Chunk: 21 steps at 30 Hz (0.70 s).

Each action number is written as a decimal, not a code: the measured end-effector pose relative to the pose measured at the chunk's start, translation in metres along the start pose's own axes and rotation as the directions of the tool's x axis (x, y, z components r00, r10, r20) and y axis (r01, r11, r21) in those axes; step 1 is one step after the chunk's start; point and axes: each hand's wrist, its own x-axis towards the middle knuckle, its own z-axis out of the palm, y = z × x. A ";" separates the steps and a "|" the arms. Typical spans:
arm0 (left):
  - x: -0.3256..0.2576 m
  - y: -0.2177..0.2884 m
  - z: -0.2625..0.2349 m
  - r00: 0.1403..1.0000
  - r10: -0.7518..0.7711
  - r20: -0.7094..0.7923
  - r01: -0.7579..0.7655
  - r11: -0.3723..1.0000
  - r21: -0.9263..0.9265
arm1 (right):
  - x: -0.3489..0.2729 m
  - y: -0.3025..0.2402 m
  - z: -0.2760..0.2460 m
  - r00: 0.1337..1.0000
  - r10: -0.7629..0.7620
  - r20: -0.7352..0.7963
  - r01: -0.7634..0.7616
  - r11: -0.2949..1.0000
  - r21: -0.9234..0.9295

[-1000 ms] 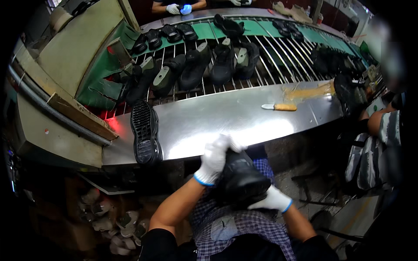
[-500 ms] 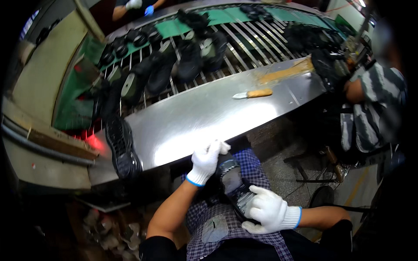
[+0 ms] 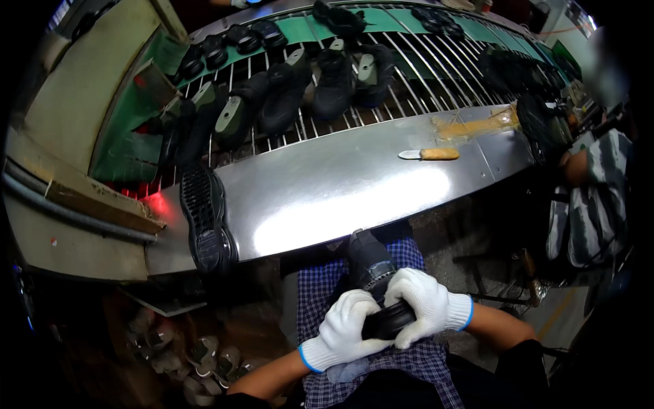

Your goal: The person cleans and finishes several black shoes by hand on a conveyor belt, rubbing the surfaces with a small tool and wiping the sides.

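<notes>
A black shoe [image 3: 370,259] lies across my lap, one end pointing away from me toward the bench. At its near end is a glossy black rubber piece [image 3: 390,320], which looks like part of a sole. My left hand [image 3: 349,324], in a white knit glove, is closed round its left side. From the right, my right hand [image 3: 426,307], gloved the same way, grips it with bent fingers. Both thumbs press close to the rubber, and the hands hide much of where it meets the shoe. A checked apron [image 3: 320,290] lies under the shoe.
On the metal bench [image 3: 300,198] a black sole [image 3: 202,218] lies at the left and a wooden-handled knife [image 3: 436,155] farther right. Beyond runs a bar conveyor [image 3: 402,68] with several black shoes [image 3: 283,102]. Another person's striped sleeve [image 3: 606,163] is at the right.
My left hand has left the shoe's far end and come back to its near end. Both hands now close round the black rubber there. The view has shifted slightly.
</notes>
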 end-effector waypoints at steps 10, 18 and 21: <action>0.008 -0.029 0.003 0.969 -0.173 -0.177 0.167 0.985 -0.049 | 0.003 0.040 0.026 0.950 -0.041 -0.310 0.062 0.996 0.059; 0.020 -0.042 -0.014 0.941 -0.337 0.013 0.333 0.924 -0.190 | 0.020 0.047 0.010 0.977 0.132 -0.168 -0.088 0.965 0.247; 0.025 -0.046 -0.022 0.922 -0.372 0.108 0.387 0.890 -0.239 | 0.028 0.047 -0.005 0.972 0.235 0.007 -0.227 0.933 0.280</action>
